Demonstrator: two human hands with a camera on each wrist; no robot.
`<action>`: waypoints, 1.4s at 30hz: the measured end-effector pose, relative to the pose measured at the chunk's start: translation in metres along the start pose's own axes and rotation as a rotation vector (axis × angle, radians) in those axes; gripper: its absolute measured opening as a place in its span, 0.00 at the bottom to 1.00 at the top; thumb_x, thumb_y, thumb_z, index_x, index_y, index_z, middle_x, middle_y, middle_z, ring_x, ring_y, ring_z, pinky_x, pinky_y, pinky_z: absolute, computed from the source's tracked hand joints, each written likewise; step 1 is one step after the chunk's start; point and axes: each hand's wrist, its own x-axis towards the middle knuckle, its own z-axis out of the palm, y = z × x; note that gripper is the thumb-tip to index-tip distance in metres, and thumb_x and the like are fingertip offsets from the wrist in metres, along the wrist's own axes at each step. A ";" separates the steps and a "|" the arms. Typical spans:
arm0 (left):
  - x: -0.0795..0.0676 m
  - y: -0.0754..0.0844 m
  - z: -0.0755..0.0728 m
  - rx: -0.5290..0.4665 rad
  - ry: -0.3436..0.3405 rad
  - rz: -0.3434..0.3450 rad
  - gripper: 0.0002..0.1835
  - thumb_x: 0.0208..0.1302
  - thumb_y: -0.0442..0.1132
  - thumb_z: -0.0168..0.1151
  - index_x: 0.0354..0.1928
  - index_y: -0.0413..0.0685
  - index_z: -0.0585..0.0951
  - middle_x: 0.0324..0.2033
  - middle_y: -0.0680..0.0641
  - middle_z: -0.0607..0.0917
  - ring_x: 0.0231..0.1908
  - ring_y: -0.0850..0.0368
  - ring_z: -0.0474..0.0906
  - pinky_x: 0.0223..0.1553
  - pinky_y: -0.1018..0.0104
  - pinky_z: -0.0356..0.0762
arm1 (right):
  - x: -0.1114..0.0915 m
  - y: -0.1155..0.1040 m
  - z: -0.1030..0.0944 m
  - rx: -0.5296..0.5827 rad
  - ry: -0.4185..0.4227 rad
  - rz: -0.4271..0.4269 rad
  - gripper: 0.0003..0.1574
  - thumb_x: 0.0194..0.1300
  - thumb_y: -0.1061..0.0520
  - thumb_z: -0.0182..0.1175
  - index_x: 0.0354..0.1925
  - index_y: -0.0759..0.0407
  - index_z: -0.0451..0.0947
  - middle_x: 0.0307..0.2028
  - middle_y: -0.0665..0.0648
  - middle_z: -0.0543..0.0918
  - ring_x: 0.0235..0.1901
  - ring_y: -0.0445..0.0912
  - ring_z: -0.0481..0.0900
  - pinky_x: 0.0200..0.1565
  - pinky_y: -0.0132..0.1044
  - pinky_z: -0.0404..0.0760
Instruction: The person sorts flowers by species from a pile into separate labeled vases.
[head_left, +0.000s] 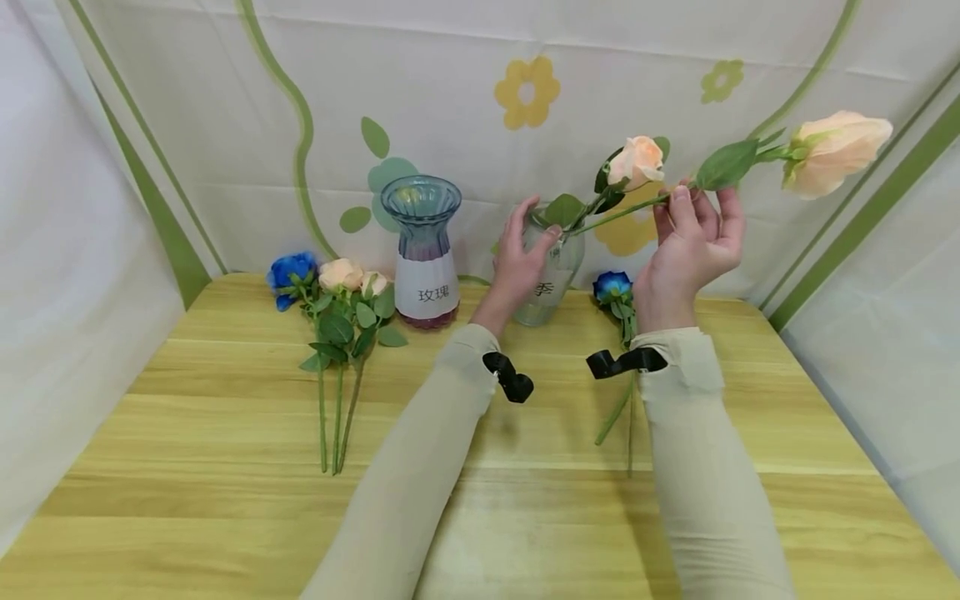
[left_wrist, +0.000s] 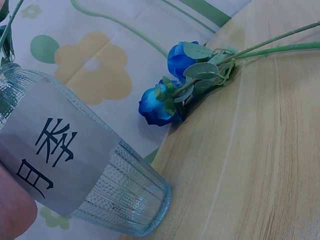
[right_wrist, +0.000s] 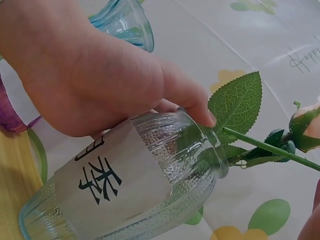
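My left hand (head_left: 519,265) grips a clear glass vase (head_left: 567,260) round its upper part, thumb at the rim. The vase carries a white paper label and leans in the head view. A peach rose (head_left: 636,163) with dark leaves stands in its mouth. My right hand (head_left: 693,242) pinches the stem of a second, larger peach rose (head_left: 838,155), whose head points out to the right. That stem's cut end (right_wrist: 227,131) is right at the vase mouth, beside the left thumb, in the right wrist view. The left fingers behind the vase are mostly hidden.
A blue-to-purple glass vase (head_left: 426,237) with a white label stands left of the left hand. Further left lie a blue rose (head_left: 292,277) and two peach roses (head_left: 341,273). Two blue roses (left_wrist: 162,102) lie on the wooden table (head_left: 225,467), partly behind the right wrist.
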 end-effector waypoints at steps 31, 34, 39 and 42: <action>0.001 -0.001 -0.002 0.019 0.015 0.017 0.33 0.69 0.62 0.53 0.74 0.72 0.58 0.73 0.64 0.60 0.75 0.58 0.51 0.71 0.31 0.34 | -0.009 0.063 0.013 -0.312 -0.119 -0.102 0.21 0.55 0.69 0.70 0.46 0.55 0.84 0.39 0.61 0.87 0.34 0.53 0.85 0.40 0.41 0.86; 0.001 0.000 -0.001 0.022 0.017 0.020 0.34 0.69 0.62 0.53 0.74 0.70 0.58 0.73 0.63 0.60 0.75 0.58 0.52 0.70 0.31 0.35 | -0.011 0.067 0.009 -0.358 -0.138 -0.072 0.20 0.55 0.69 0.70 0.47 0.56 0.84 0.39 0.61 0.87 0.34 0.52 0.85 0.42 0.41 0.86; 0.000 0.002 0.000 0.018 0.014 0.023 0.33 0.69 0.61 0.53 0.74 0.70 0.58 0.73 0.64 0.60 0.75 0.59 0.53 0.71 0.32 0.36 | -0.015 0.067 0.007 -0.436 -0.170 -0.037 0.21 0.58 0.68 0.68 0.49 0.53 0.84 0.41 0.60 0.87 0.38 0.50 0.85 0.47 0.40 0.85; 0.000 0.003 0.000 0.018 0.019 0.025 0.33 0.70 0.61 0.53 0.74 0.71 0.58 0.73 0.64 0.60 0.75 0.59 0.53 0.71 0.32 0.36 | -0.013 0.071 0.006 -0.500 -0.194 -0.048 0.21 0.59 0.67 0.68 0.50 0.52 0.84 0.40 0.57 0.87 0.41 0.48 0.85 0.49 0.37 0.83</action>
